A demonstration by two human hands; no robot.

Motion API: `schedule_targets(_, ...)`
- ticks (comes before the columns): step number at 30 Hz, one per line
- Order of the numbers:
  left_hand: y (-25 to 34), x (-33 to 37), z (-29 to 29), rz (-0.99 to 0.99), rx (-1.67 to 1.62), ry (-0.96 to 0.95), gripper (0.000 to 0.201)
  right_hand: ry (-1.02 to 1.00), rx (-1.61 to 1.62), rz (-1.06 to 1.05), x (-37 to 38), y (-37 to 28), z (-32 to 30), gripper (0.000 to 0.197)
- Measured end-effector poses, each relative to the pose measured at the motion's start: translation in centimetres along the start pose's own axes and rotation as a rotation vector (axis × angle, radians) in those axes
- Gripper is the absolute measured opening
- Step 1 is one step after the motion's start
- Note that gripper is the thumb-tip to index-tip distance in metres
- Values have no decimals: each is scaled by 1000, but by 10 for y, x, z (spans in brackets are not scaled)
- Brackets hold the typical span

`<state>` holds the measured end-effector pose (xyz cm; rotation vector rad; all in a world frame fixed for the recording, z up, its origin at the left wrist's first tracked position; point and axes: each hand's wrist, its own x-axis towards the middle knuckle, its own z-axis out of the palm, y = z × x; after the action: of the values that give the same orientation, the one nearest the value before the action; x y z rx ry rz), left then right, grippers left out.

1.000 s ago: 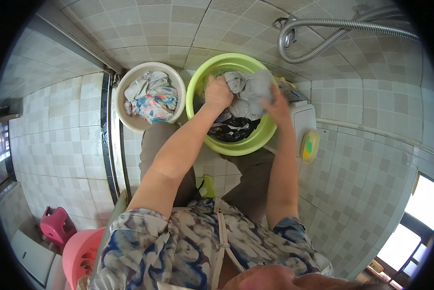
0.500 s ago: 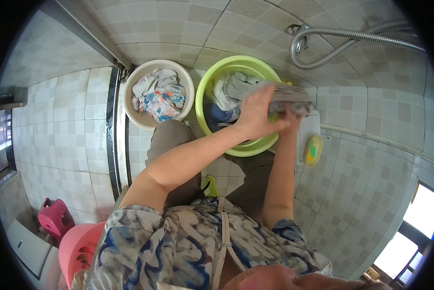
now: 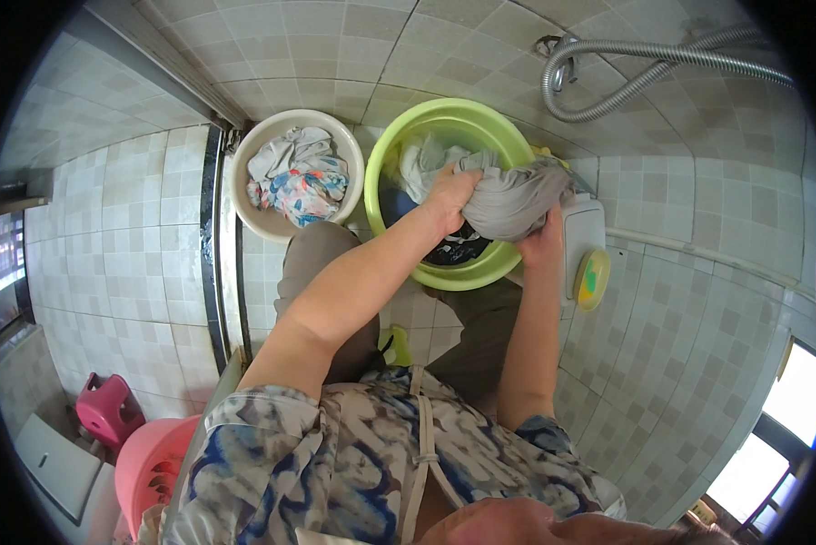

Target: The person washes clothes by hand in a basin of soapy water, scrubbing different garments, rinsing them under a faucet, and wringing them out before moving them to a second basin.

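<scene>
Grey cloth [image 3: 521, 198] is held bunched over the right part of the green basin [image 3: 467, 278], its long axis running left to right and its right end reaching past the rim. The left hand [image 3: 453, 197] has its fingers curled tight around the left end. The right hand [image 3: 542, 243] touches the near right side; its fingers are mostly hidden, so I cannot tell how far they close.

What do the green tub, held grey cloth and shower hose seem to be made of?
Green tub: probably smooth plastic, given its even colour and rounded rim.
Grey cloth: matte, soft fabric, judging by its folds; fibre unclear.
Shower hose: likely metal, silvery and ribbed, or coated plastic.
</scene>
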<state>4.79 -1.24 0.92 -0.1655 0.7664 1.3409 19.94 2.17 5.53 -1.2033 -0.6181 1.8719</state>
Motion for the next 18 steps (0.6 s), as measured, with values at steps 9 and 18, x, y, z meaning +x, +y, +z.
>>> schedule_targets(9, 17, -29, 15, -127, -324, -98, 34, -452, -148, -31, 35, 6, -74, 83)
schedule_targets(18, 3, -21, 14, -79, -129, -254, 51, -382, 221, -92, 49, 3, -9, 61)
